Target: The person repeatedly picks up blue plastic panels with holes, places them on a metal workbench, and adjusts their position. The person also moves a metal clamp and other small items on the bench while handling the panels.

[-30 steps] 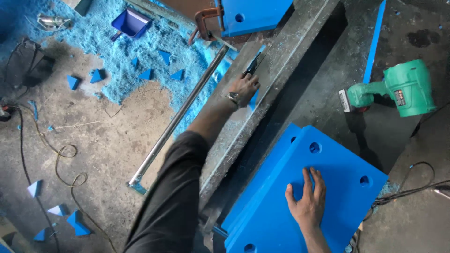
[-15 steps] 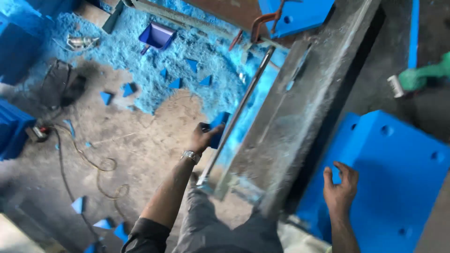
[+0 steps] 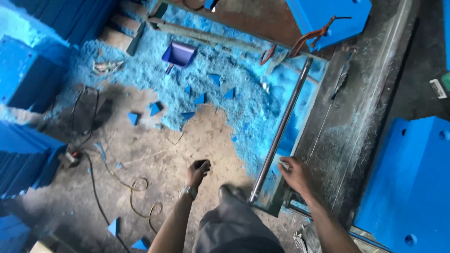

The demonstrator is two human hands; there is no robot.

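My left hand (image 3: 198, 171) hangs low over the dusty floor with its fingers curled shut, a watch on the wrist; I see nothing in it. My right hand (image 3: 295, 174) rests on the near corner of the grey saw table (image 3: 361, 107), fingers spread, beside the lower end of a long steel rod (image 3: 281, 131) that runs along the table's left edge. A large blue slab (image 3: 412, 178) with drilled holes lies to the right of that hand. My grey trouser knee (image 3: 229, 229) fills the bottom middle.
Blue shavings (image 3: 243, 98) cover the far floor, with small blue triangular offcuts (image 3: 155, 108) and a blue scoop (image 3: 178, 54). A black cable (image 3: 136, 192) loops by my left hand. Stacked blue slabs (image 3: 23, 154) stand at left. A clamped blue slab (image 3: 328, 14) sits at top.
My left hand came off the table's far end and dropped down toward the floor. My right hand left the blue slab and now rests on the table corner. The view swung left.
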